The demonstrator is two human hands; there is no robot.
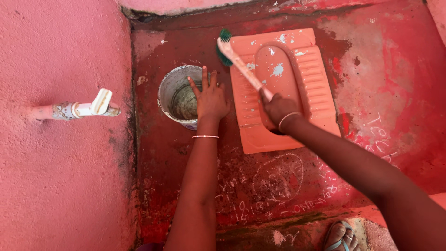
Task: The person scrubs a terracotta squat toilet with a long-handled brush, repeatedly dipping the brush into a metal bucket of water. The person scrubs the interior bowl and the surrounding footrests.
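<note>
Right hand (278,106) clenched on pink brush (239,60), bristles at squat toilet pan (316,79) corner; left hand (211,98) spread flat on white bucket (169,88) rim; red floor (381,69).

Floor (186,167): red-painted, worn, with white chalk scribbles near the front. Squat pan (283,88): salmon, paint-flecked, set into the floor at centre. Bucket (179,97): pale, just left of the pan. Sandalled foot (341,236): below the pan, well apart.
</note>
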